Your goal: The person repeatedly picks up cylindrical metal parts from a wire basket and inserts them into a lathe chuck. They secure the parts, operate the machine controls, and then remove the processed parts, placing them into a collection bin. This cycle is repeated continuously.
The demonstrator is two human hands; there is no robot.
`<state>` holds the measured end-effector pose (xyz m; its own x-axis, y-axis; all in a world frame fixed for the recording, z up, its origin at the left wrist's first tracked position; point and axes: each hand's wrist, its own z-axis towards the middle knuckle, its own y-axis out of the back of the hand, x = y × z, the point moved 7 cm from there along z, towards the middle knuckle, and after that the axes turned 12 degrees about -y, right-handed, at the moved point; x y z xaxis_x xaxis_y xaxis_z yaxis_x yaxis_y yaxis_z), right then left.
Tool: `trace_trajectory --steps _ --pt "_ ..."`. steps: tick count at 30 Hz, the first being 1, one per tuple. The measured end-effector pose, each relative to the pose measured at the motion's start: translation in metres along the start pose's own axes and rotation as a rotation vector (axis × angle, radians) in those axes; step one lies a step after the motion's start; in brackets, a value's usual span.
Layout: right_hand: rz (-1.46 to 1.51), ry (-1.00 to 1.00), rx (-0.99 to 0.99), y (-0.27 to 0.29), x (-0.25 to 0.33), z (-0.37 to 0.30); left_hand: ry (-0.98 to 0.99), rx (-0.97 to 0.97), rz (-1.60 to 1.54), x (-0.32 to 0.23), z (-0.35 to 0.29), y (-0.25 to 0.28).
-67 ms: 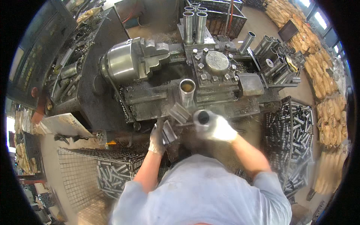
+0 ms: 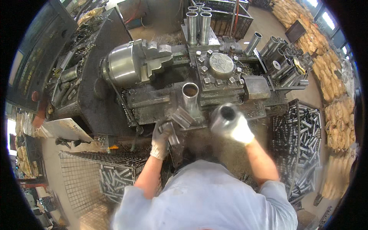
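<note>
My right hand (image 2: 240, 129), in a white glove, is closed around a short metal tube (image 2: 222, 122) with its dark open end up; motion blurs both. In a dirty grey-white glove, my left hand (image 2: 161, 134) is closed on a shiny grooved metal piece (image 2: 173, 137) by the lathe's front edge. Just beyond it a second grooved metal piece (image 2: 181, 117) lies tilted on that edge. An upright metal tube (image 2: 190, 97) stands on the lathe between my hands and the tool post (image 2: 221, 65), with brownish matter inside its mouth.
The lathe chuck (image 2: 124, 63) is at the left. Several tubes (image 2: 204, 28) stand behind the tool post, and more tubes (image 2: 283, 67) are piled at the right. Wire baskets of metal tubes flank me, one at the right (image 2: 297, 105) and one at the left (image 2: 80, 172).
My right hand has moved right with its tube, away from the upright tube. My left hand has shifted only slightly, and its metal piece has turned a little.
</note>
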<state>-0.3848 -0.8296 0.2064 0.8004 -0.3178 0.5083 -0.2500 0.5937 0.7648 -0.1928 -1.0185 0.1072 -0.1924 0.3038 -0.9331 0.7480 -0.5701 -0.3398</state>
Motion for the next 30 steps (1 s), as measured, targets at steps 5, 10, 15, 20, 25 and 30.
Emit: trace_trajectory --steps 5,10,15,20,25,30 --pt "0.331 -0.616 0.318 -0.001 -0.064 -0.002 -0.806 0.093 1.112 -0.052 0.053 -0.088" --pt "-0.270 -0.370 0.630 -0.024 -0.018 -0.045 -0.769 0.093 0.666 -0.060 0.086 -0.076" --pt "0.018 -0.156 0.289 -0.129 0.048 -0.022 -0.379 0.071 0.052 -0.078 0.058 0.015" --pt "0.018 -0.216 0.288 -0.165 0.024 0.027 -0.060 -0.050 -0.604 -0.046 0.030 0.050" --pt "0.856 -0.716 0.671 -0.102 0.045 0.051 0.017 -0.124 -0.496 -0.029 0.027 0.029" --pt "0.490 -0.794 0.783 -0.085 0.086 0.061 -0.089 0.120 -0.576 -0.040 0.025 -0.020"
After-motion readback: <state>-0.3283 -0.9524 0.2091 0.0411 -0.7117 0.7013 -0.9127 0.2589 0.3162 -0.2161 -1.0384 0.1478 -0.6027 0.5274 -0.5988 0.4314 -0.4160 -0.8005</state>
